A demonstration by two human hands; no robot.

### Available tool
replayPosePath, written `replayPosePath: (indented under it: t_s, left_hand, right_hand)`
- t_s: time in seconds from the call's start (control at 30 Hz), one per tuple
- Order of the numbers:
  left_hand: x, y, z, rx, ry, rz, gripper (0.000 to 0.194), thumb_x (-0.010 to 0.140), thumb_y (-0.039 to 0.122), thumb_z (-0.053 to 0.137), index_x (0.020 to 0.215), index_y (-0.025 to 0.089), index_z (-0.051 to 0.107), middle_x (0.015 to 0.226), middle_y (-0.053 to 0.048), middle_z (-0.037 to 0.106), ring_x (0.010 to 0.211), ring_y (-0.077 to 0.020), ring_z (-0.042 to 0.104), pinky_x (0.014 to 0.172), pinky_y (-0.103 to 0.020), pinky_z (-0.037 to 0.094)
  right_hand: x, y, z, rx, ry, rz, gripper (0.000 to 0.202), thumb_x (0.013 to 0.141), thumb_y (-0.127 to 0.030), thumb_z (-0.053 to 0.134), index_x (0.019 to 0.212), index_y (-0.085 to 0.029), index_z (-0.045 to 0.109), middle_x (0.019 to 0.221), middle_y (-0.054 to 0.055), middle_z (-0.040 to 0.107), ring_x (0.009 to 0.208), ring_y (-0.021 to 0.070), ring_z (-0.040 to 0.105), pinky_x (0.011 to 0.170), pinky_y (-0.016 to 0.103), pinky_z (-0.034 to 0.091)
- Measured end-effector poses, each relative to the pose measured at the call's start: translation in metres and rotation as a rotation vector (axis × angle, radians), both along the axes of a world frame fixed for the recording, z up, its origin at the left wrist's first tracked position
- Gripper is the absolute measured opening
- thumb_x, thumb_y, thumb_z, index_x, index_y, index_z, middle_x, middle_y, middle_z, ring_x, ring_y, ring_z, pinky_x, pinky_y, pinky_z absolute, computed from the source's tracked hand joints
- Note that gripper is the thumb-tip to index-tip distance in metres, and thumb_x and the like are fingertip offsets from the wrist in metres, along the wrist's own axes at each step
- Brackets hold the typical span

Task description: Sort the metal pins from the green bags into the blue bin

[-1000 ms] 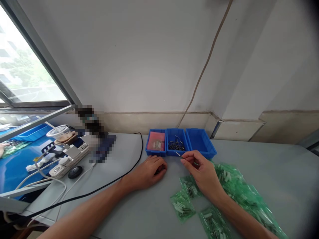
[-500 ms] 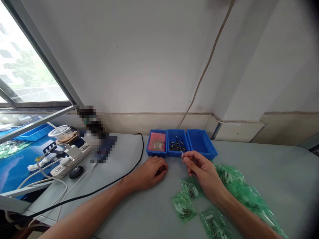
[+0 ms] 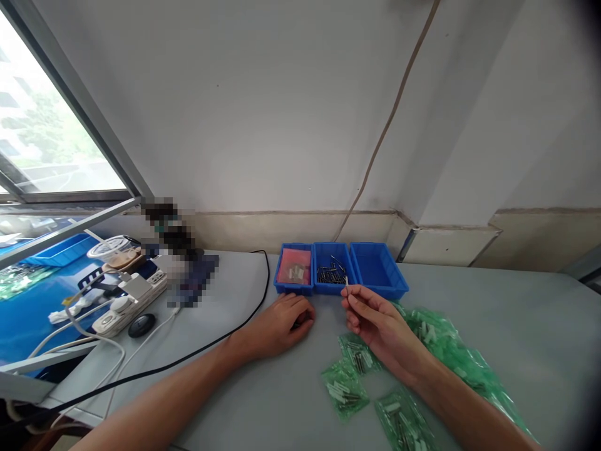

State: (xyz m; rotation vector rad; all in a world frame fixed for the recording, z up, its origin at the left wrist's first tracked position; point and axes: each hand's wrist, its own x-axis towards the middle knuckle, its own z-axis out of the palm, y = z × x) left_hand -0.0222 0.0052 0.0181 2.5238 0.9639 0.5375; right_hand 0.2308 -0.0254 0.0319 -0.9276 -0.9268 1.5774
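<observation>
My right hand pinches a small, thin item, too small to name, just in front of the middle blue bin, which holds dark screws. My left hand rests on the table with its fingers curled, near the left blue bin; whether anything is under them is hidden. A pink packet lies in that left bin. Nothing shows inside the right blue bin. Small green bags of parts lie below my right hand, and a larger green bag lies to its right.
A black cable crosses the grey table by my left forearm. At the left are a power strip, a round black object, white cables and a blurred-out patch. The wall rises behind the bins.
The thin item in my right fingers now points more upright, and the hand has turned slightly. My left hand stays in place. The view has shifted a little.
</observation>
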Motion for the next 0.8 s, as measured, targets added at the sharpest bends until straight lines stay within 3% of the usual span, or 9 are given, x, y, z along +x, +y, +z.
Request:
replayPosePath:
  t_s: [0.17,0.3,0.43,0.57,0.8]
  left_hand:
    - [0.0003,-0.0001,-0.0001,0.006,0.001,0.004,0.007,0.106,0.024,0.055,0.105,0.021,0.060,0.097,-0.004,0.064,0.089,-0.0197,0.057,0.085,-0.033,0.045]
    - [0.0007,-0.0008,0.0011,0.002,0.005,0.009,0.006,0.106,0.024,0.055,0.106,0.021,0.060,0.098,-0.004,0.064,0.089,-0.0196,0.057,0.085,-0.033,0.044]
    - [0.0004,-0.0008,0.0005,0.006,0.009,0.010,0.005,0.106,0.023,0.055,0.106,0.021,0.060,0.097,-0.003,0.063,0.089,-0.0195,0.056,0.084,-0.032,0.044]
    - [-0.0001,-0.0002,-0.0017,0.016,0.010,0.008,0.005,0.107,0.023,0.055,0.106,0.021,0.059,0.098,-0.003,0.063,0.090,-0.0198,0.056,0.084,-0.032,0.043]
    - [0.0002,-0.0001,-0.0021,0.022,0.016,-0.016,0.008,0.110,0.022,0.050,0.106,0.021,0.056,0.103,-0.004,0.063,0.093,-0.0198,0.057,0.087,-0.033,0.043]
  right_hand:
    - [-0.0020,0.0025,-0.0041,0.176,-0.345,-0.134,0.035,0.087,-0.055,0.082,0.100,-0.023,0.075,0.086,0.003,0.066,0.067,0.0166,0.054,0.060,0.031,0.048]
    - [-0.0017,0.0014,-0.0077,0.400,-0.658,-0.253,0.022,0.095,-0.048,0.074,0.098,-0.026,0.075,0.089,0.004,0.070,0.082,0.0233,0.064,0.074,0.036,0.053]
    - [-0.0015,-0.0020,-0.0090,0.514,-0.789,-0.271,0.016,0.100,-0.041,0.067,0.096,-0.028,0.075,0.094,0.005,0.068,0.083,0.0236,0.064,0.077,0.038,0.053]
    - [-0.0023,-0.0008,-0.0090,0.458,-0.715,-0.229,0.016,0.099,-0.043,0.068,0.098,-0.028,0.072,0.093,0.004,0.067,0.083,0.0226,0.063,0.074,0.035,0.052]
    - [-0.0055,0.0017,-0.0038,0.176,-0.312,-0.114,0.039,0.094,-0.061,0.071,0.089,-0.023,0.065,0.079,-0.001,0.057,0.068,0.0172,0.054,0.062,0.031,0.051]
